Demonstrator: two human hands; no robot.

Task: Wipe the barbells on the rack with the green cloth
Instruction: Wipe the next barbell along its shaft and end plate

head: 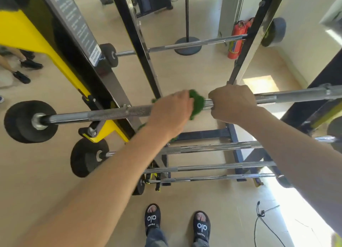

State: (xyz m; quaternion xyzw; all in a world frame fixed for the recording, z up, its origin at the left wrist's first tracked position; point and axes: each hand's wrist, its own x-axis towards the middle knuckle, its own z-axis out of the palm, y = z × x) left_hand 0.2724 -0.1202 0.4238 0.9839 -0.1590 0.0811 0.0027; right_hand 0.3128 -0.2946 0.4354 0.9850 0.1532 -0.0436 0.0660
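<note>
A chrome barbell point(111, 114) with black plates lies across the black-and-yellow rack point(129, 30) at chest height. My left hand point(171, 113) grips the green cloth point(197, 103), wrapped around the bar's middle. Right beside it, my right hand point(231, 103) grips the bare bar, fingers curled over the top. Another barbell point(185, 45) sits higher up at the back. Several more barbells point(212, 147) rest on lower pegs beneath my arms.
A red fire extinguisher point(236, 41) stands by the wall at the back right. A pole on a round base point(187, 45) stands behind the rack. Another person's legs point(20, 67) are at the far left. A black cable point(259, 222) lies on the floor near my sandalled feet point(152, 219).
</note>
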